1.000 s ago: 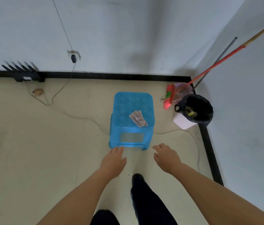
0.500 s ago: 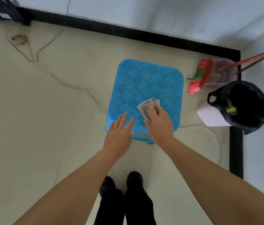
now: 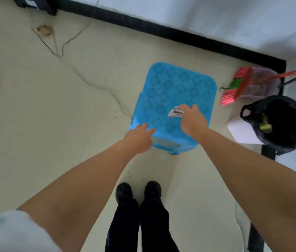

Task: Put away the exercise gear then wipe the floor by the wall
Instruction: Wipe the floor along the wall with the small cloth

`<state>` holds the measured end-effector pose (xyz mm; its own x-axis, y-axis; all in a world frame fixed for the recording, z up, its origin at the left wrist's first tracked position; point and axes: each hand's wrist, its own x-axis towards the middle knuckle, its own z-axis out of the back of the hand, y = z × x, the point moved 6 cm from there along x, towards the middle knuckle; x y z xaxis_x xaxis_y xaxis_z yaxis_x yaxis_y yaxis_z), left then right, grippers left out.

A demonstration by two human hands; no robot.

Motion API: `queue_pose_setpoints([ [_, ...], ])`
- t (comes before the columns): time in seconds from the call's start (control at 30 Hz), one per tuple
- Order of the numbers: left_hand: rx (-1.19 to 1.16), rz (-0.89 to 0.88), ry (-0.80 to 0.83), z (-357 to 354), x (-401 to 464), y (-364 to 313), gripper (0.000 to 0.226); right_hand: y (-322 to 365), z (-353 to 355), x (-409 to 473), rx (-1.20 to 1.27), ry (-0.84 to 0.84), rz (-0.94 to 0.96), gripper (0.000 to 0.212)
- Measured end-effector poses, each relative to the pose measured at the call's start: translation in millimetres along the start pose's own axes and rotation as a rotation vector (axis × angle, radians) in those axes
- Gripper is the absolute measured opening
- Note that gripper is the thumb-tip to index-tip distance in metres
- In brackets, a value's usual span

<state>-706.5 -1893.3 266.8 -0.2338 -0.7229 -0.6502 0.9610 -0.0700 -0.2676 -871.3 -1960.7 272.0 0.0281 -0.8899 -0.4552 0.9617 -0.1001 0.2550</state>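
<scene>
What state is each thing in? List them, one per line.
cloth: bunched, pinched by the right hand, over the stool.
right hand: gripping the cloth.
left hand: fingers straight, holding nothing, at the stool's near edge.
stool: upright.
bin: upright, lined, open.
broom: leaning, head in dustpan.

no legible txt, no labels, brands or nos. readable anywhere
</scene>
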Motion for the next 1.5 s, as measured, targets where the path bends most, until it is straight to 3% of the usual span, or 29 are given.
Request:
queue_pose_setpoints([
  [0.13, -0.158, 0.118, -0.156, 57.5, -61.5, 28.5, 0.040, 53.8, 37.9, -32.1, -0.026, 0.045, 0.111, 0.029],
  [0.3, -0.269, 0.311, -0.163, 88.2, -180.4, 84.5, 0.038, 146.2, 81.9, -93.4, -0.074, 0.069, 0.264, 0.033],
  [0.6, -0.466, 0.752, -0.398, 51.6, -384.9, 119.7, 0.033, 315.1, 53.1, -226.4, -0.293, 0.245, 0.799, 0.033],
  [0.8, -0.734, 1.086, -0.603, -27.5, -511.9, 114.5, 0.030, 375.3, 20.3, -336.1, -0.425, 0.303, 1.150, 0.033],
  [1.0, -0.840, 1.424, -0.725, -134.7, -635.3, 70.4, 0.032, 404.6, -38.0, -466.3, -0.616, 0.392, 1.476, 0.037],
  [1.23, -0.982, 1.776, -0.702, -279.1, -757.3, -13.4, 0.038, 409.1, -131.5, -659.6, -0.756, 0.481, 1.832, 0.036],
  [1.5, -1.141, 2.032, -0.631, -431.7, -887.6, -96.8, 0.046, 373.7, -241.5, -889.6, -0.858, 0.575, 2.117, 0.039],
])
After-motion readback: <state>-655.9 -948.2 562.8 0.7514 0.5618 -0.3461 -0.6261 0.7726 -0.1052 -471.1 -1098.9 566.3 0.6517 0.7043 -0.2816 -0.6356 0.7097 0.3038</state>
